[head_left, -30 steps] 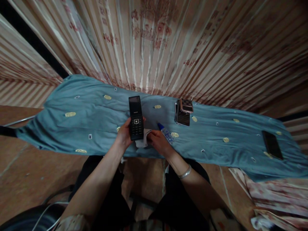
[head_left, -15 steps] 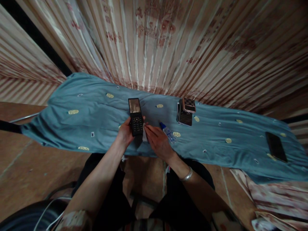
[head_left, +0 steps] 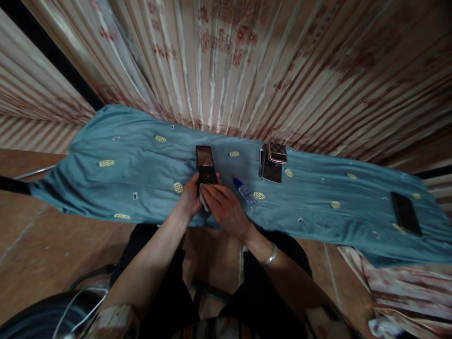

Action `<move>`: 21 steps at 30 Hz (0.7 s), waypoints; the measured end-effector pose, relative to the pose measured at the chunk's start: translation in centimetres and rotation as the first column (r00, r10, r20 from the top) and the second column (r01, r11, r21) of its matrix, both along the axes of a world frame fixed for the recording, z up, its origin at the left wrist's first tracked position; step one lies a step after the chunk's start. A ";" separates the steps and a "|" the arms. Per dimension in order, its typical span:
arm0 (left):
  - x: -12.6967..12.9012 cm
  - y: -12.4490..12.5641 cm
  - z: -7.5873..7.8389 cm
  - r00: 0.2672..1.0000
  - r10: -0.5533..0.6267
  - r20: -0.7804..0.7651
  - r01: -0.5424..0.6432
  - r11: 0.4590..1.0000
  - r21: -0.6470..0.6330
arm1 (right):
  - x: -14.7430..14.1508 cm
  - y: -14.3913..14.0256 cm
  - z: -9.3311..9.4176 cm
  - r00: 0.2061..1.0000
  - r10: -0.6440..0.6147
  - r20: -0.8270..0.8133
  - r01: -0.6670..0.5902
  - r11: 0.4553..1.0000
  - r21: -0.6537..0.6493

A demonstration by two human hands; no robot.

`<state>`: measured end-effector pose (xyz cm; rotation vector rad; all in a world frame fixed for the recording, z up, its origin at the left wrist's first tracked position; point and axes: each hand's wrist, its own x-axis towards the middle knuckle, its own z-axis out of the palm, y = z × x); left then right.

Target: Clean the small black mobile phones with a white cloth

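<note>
An opened black flip phone point(head_left: 205, 160) rests in my left hand point(head_left: 191, 194), whose fingers wrap round its lower half. The phone's screen tilts up and away, and part of its keypad shows. My right hand point(head_left: 228, 207) is closed on a small white wipe point(head_left: 204, 200), pressing it over the lower keypad, so the bottom keys are hidden. Just right of my right hand lies a clear bottle with a blue cap point(head_left: 245, 192) on the blue cloth point(head_left: 141, 165).
Farther right a small stack of phones point(head_left: 272, 162) includes a folded one with a checked cover. Another black phone point(head_left: 406, 214) lies near the cloth's right end. A pleated curtain point(head_left: 226, 70) hangs along the back edge. A dark rounded object with a white cable point(head_left: 76, 301) is at lower left.
My left hand and the flip phone have shifted slightly right. My right hand has moved from beside the phone onto its lower keypad with the white wipe.
</note>
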<state>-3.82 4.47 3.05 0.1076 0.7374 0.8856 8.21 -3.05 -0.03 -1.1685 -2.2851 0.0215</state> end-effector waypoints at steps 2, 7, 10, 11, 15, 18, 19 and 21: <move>-0.2 0.1 0.5 0.999 0.024 -0.041 -0.026 0.998 -0.058 | 0.4 0.1 -0.2 1.000 -0.025 -0.014 0.025 1.000 -0.003; -0.6 0.2 1.4 0.987 0.103 -0.127 -0.111 0.992 -0.061 | 1.2 0.2 -0.6 0.993 -0.099 -0.057 0.100 0.995 0.007; -0.5 0.0 1.5 0.989 0.086 -0.120 -0.093 0.994 -0.056 | 1.1 -0.1 -0.6 0.995 -0.090 -0.054 0.089 0.996 -0.003; -0.3 -0.1 1.5 0.991 0.080 -0.111 -0.088 0.994 -0.065 | 0.9 -0.2 -0.6 0.995 -0.082 -0.049 0.083 0.997 0.006; 0.3 -0.5 1.4 0.997 0.052 -0.050 -0.059 0.988 -0.140 | 0.2 -0.5 -0.5 0.998 -0.045 -0.033 0.047 0.997 0.054; 0.4 -0.6 1.4 1.000 0.028 -0.014 -0.030 0.988 -0.154 | 0.1 -0.5 -0.5 0.999 -0.030 -0.027 0.030 0.999 0.021; 0.4 -0.6 1.4 0.999 0.033 -0.021 -0.036 0.989 -0.145 | 0.2 -0.5 -0.4 0.999 -0.031 -0.029 0.031 1.000 0.003; 0.1 -0.5 1.5 0.997 0.052 -0.059 -0.058 0.992 -0.112 | 0.7 -0.3 -0.3 0.998 -0.045 -0.046 0.044 0.999 -0.022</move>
